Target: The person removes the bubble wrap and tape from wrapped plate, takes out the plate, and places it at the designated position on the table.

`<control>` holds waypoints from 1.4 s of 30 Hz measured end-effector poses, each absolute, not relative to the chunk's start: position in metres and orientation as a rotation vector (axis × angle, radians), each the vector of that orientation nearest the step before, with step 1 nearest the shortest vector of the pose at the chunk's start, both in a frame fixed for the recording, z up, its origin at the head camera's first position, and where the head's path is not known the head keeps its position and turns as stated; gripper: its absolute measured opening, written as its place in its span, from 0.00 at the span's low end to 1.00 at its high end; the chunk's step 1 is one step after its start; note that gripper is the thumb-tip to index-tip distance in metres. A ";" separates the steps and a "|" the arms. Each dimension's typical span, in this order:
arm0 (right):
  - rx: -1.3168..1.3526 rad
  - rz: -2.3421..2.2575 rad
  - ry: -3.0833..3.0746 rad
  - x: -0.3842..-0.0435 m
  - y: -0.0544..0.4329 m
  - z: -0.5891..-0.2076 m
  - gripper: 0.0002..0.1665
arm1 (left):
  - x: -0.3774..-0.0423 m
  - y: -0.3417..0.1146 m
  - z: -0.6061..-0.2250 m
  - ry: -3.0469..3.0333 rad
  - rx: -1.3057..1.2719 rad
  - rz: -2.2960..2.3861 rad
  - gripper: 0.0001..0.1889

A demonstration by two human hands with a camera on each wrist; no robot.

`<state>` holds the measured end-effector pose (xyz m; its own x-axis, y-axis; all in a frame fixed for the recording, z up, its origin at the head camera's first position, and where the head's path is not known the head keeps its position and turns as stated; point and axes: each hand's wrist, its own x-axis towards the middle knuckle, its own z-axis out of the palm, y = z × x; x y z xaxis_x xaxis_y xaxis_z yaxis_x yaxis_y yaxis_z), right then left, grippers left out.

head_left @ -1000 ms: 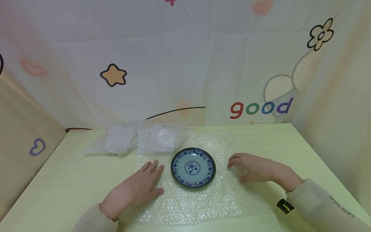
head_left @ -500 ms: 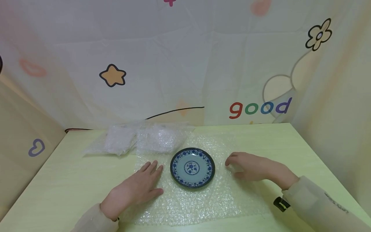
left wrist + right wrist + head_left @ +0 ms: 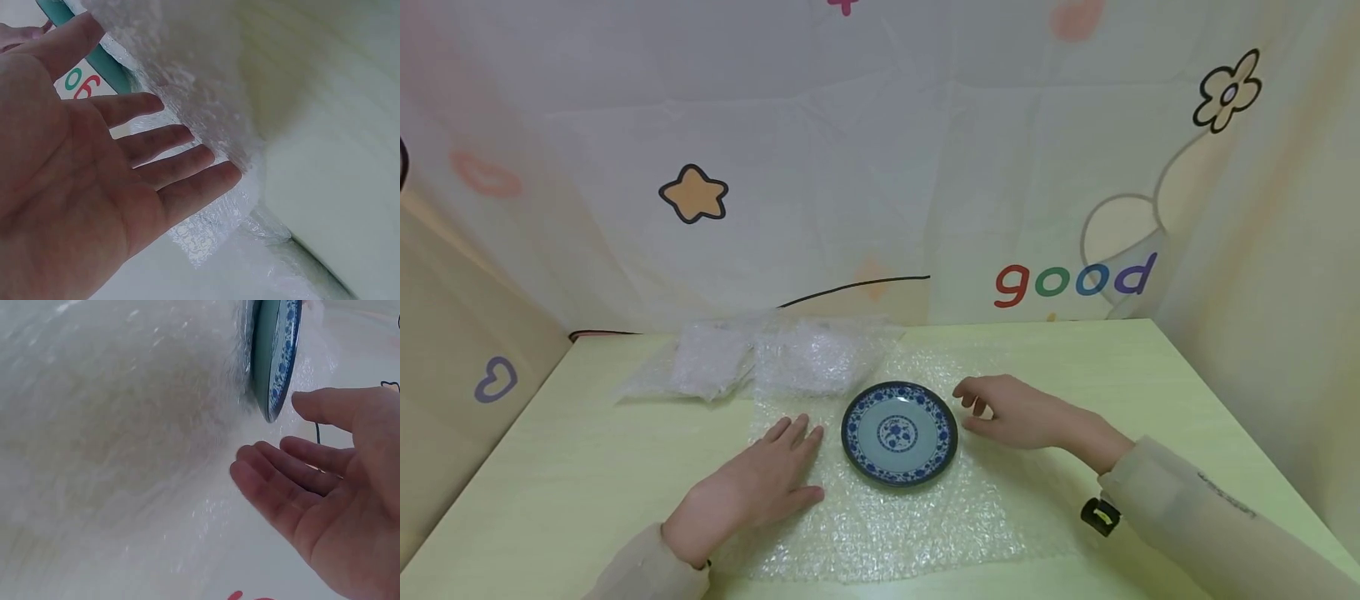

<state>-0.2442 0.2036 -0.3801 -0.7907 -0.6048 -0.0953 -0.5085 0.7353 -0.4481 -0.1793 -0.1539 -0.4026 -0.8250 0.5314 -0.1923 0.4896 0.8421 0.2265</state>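
Observation:
A round blue-and-white patterned plate [image 3: 898,435] with a dark rim lies face up on a sheet of bubble wrap [image 3: 925,537]. To its left, my left hand [image 3: 756,492] rests with straight, spread fingers on the sheet's left part. In the left wrist view its fingertips [image 3: 231,172] are right at the bubble wrap. My right hand [image 3: 1018,412] is at the plate's right side, its fingers loosely bent and the thumb apart from them. The right wrist view shows the plate's edge [image 3: 284,359] just beyond the thumb and fingers, with nothing held between them.
Two bundles in bubble wrap, a left one [image 3: 711,360] and a right one [image 3: 823,357], lie at the back left of the pale table [image 3: 587,467]. A printed curtain [image 3: 850,167] stands behind and along the sides.
My right hand has moved left, from out over the right part of the bubble wrap to close beside the plate. The left hand and the plate have stayed in place.

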 end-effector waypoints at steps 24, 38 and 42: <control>-0.670 -0.734 2.759 -0.259 0.158 -0.392 0.17 | -0.178 -0.155 -0.403 2.770 0.779 0.255 0.41; -0.471 -0.900 2.707 -0.257 0.161 -0.394 0.13 | -0.178 -0.156 -0.405 2.769 0.786 0.260 0.41; -0.445 -0.998 2.637 -0.257 0.166 -0.393 0.13 | -0.178 -0.156 -0.404 2.765 0.786 0.264 0.41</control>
<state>-0.2567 0.1658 -0.3932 -0.9114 -0.3812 -0.1551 -0.1831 0.7131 -0.6768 -0.1781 -0.1560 -0.4042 -0.8220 0.5360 -0.1925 0.4900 0.8378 0.2407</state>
